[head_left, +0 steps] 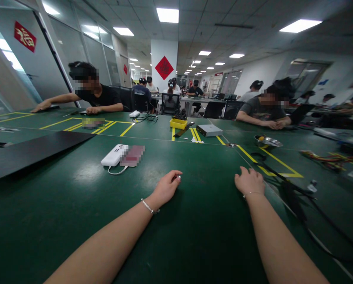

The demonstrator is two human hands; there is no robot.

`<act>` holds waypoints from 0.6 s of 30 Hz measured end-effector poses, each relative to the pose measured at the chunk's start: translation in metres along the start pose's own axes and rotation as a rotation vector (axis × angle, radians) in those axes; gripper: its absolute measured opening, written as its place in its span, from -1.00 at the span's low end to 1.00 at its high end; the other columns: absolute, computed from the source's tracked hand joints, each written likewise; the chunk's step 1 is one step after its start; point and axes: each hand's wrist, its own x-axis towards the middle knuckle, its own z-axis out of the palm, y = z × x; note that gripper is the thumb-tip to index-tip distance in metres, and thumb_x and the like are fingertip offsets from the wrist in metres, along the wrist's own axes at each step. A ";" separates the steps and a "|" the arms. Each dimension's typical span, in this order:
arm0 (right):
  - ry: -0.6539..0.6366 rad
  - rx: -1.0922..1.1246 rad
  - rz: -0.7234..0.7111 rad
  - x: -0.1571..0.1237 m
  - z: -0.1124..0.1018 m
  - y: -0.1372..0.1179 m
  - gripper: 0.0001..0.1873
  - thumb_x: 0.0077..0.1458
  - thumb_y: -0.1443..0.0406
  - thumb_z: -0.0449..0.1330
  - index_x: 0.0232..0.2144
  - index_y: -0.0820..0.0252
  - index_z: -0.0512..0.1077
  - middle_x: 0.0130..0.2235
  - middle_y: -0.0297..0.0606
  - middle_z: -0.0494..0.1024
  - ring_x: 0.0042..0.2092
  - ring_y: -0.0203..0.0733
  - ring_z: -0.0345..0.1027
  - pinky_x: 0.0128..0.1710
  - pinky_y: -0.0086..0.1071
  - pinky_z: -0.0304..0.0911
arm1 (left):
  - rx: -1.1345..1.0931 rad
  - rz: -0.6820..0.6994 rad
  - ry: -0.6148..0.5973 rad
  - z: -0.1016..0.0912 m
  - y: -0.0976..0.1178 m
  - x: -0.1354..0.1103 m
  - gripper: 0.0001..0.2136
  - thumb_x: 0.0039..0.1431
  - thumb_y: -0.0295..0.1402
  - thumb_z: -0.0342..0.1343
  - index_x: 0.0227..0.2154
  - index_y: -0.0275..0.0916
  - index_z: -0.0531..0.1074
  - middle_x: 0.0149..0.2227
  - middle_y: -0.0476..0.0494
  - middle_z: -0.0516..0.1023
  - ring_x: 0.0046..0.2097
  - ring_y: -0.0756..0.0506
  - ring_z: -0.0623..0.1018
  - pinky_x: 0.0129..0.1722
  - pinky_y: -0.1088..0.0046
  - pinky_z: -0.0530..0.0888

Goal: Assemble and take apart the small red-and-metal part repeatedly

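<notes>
Both my forearms rest on a green table mat (75, 205). My left hand (167, 185) lies on the mat with its fingers curled in, pinching a small shiny thing at the fingertips. A thin bracelet circles that wrist. My right hand (249, 181) rests knuckles up, fingers folded under so their tips are hidden. Nothing shows in it. A white power bank (114, 155) with a short white cable lies beyond my left hand, next to a blurred card.
A black sheet (31, 152) lies at the left. Further off are a yellow bin (178, 123), a grey box (209, 130), a metal dish (268, 141) and black cables (294, 197) at the right. Other people sit around the tables, one reaching across at far left.
</notes>
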 end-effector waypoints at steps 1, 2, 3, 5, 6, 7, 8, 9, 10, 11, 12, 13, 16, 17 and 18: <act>-0.042 -0.005 0.048 0.006 0.005 0.011 -0.50 -0.01 0.18 -0.11 -0.01 0.23 0.19 0.01 0.05 0.21 0.04 0.14 0.02 -0.13 -0.05 0.06 | -0.022 -0.004 -0.005 0.000 -0.001 0.000 -0.74 0.09 -0.29 -0.14 -0.17 -0.22 0.29 -0.38 -0.05 0.43 -0.35 0.00 0.43 -0.32 0.48 0.36; -0.080 -0.008 0.071 0.011 0.009 0.020 -0.50 -0.01 0.19 -0.12 -0.02 0.25 0.21 -0.01 0.07 0.24 0.03 0.12 0.06 -0.15 -0.07 0.08 | -0.039 -0.006 -0.007 0.001 -0.002 0.001 -0.74 0.09 -0.29 -0.14 -0.18 -0.22 0.29 -0.38 -0.05 0.43 -0.35 0.00 0.43 -0.32 0.48 0.36; -0.112 -0.010 0.071 0.014 0.012 0.027 -0.52 -0.01 0.21 -0.12 -0.05 0.27 0.24 -0.05 0.09 0.27 0.00 0.10 0.11 -0.17 -0.09 0.10 | -0.052 -0.008 -0.008 0.001 -0.002 0.001 -0.74 0.09 -0.30 -0.13 -0.18 -0.23 0.29 -0.38 -0.05 0.43 -0.35 0.00 0.43 -0.32 0.48 0.36; -0.144 -0.018 0.041 0.018 0.016 0.033 -0.58 -0.05 0.26 -0.08 -0.15 0.29 0.34 -0.14 0.12 0.35 -0.07 0.07 0.19 -0.20 -0.12 0.13 | -0.067 -0.011 -0.006 0.001 -0.002 0.002 -0.75 0.08 -0.30 -0.11 -0.19 -0.23 0.29 -0.39 -0.04 0.42 -0.36 0.00 0.42 -0.32 0.48 0.36; -0.149 -0.022 0.028 0.019 0.017 0.034 -0.62 -0.07 0.28 -0.06 -0.22 0.31 0.39 -0.20 0.13 0.39 -0.11 0.06 0.23 -0.22 -0.14 0.14 | -0.073 -0.013 -0.007 0.001 -0.002 0.002 -0.75 0.07 -0.30 -0.10 -0.19 -0.22 0.29 -0.40 -0.03 0.42 -0.36 0.01 0.42 -0.33 0.49 0.35; -0.152 -0.027 0.025 0.019 0.015 0.033 -0.65 -0.09 0.31 -0.04 -0.28 0.32 0.42 -0.25 0.14 0.41 -0.14 0.05 0.26 -0.24 -0.15 0.16 | -0.079 -0.015 -0.008 0.001 -0.002 0.002 -0.75 0.06 -0.30 -0.10 -0.19 -0.22 0.29 -0.40 -0.03 0.41 -0.37 0.01 0.42 -0.34 0.49 0.35; -0.154 -0.030 0.031 0.018 0.013 0.031 -0.68 -0.11 0.33 -0.03 -0.33 0.34 0.44 -0.30 0.15 0.42 -0.18 0.04 0.29 -0.27 -0.16 0.17 | -0.084 -0.017 -0.009 0.002 -0.002 0.002 -0.76 0.06 -0.30 -0.09 -0.20 -0.23 0.29 -0.41 -0.03 0.41 -0.38 0.01 0.42 -0.35 0.49 0.35; -0.157 -0.027 0.040 0.017 0.010 0.029 -0.70 -0.13 0.35 -0.03 -0.38 0.35 0.45 -0.34 0.15 0.43 -0.21 0.03 0.31 -0.29 -0.17 0.18 | -0.088 -0.017 -0.007 0.002 -0.003 0.002 -0.76 0.05 -0.30 -0.08 -0.21 -0.23 0.29 -0.41 -0.03 0.41 -0.37 0.01 0.42 -0.35 0.49 0.35; -0.157 -0.007 0.040 0.016 0.006 0.026 -0.72 -0.14 0.37 -0.02 -0.41 0.35 0.45 -0.36 0.14 0.43 -0.24 0.02 0.32 -0.32 -0.18 0.18 | -0.091 -0.016 -0.004 0.002 -0.003 0.002 -0.76 0.05 -0.31 -0.07 -0.21 -0.23 0.29 -0.41 -0.03 0.40 -0.37 0.01 0.41 -0.35 0.50 0.35; -0.156 0.030 0.027 0.015 0.002 0.023 -0.73 -0.15 0.39 -0.02 -0.43 0.34 0.45 -0.37 0.11 0.44 -0.26 0.00 0.33 -0.33 -0.20 0.18 | -0.092 -0.014 0.000 0.002 -0.003 0.002 -0.77 0.04 -0.31 -0.06 -0.22 -0.23 0.29 -0.41 -0.03 0.40 -0.37 0.01 0.41 -0.34 0.50 0.35; -0.152 0.075 0.001 0.013 -0.002 0.018 -0.74 -0.16 0.40 -0.01 -0.43 0.32 0.45 -0.36 0.07 0.44 -0.28 -0.03 0.33 -0.33 -0.22 0.18 | -0.091 -0.011 0.004 0.002 -0.003 0.002 -0.77 0.03 -0.32 -0.05 -0.22 -0.23 0.29 -0.42 -0.02 0.39 -0.37 0.02 0.41 -0.34 0.50 0.34; -0.143 0.115 -0.033 0.011 -0.005 0.012 -0.75 -0.16 0.40 -0.01 -0.43 0.28 0.44 -0.34 0.02 0.45 -0.28 -0.06 0.33 -0.33 -0.25 0.18 | -0.090 -0.007 0.006 0.003 -0.003 0.002 -0.78 0.03 -0.32 -0.04 -0.23 -0.23 0.29 -0.42 -0.02 0.38 -0.37 0.02 0.40 -0.34 0.50 0.34; -0.179 0.312 -0.131 -0.001 -0.010 -0.016 -0.78 -0.14 0.35 0.03 -0.40 0.18 0.42 -0.32 -0.18 0.47 -0.31 -0.18 0.33 -0.32 -0.34 0.18 | -0.089 0.001 0.007 0.004 -0.004 0.002 -0.79 0.01 -0.35 -0.02 -0.24 -0.22 0.28 -0.43 0.00 0.36 -0.39 0.03 0.38 -0.36 0.52 0.33; -0.224 0.427 -0.154 -0.007 -0.010 -0.028 -0.80 -0.15 0.33 0.05 -0.40 0.17 0.42 -0.34 -0.22 0.48 -0.33 -0.21 0.33 -0.33 -0.36 0.18 | -0.093 0.005 0.006 0.004 -0.004 0.003 -0.79 0.00 -0.36 -0.01 -0.25 -0.22 0.28 -0.43 0.00 0.35 -0.39 0.04 0.37 -0.36 0.52 0.33; -0.281 0.575 -0.180 -0.014 -0.011 -0.040 -0.81 -0.17 0.31 0.08 -0.41 0.18 0.42 -0.37 -0.24 0.48 -0.34 -0.24 0.33 -0.33 -0.37 0.18 | -0.100 0.010 0.005 0.004 -0.004 0.003 -0.80 -0.01 -0.37 0.00 -0.26 -0.23 0.28 -0.43 0.00 0.35 -0.39 0.04 0.37 -0.37 0.53 0.33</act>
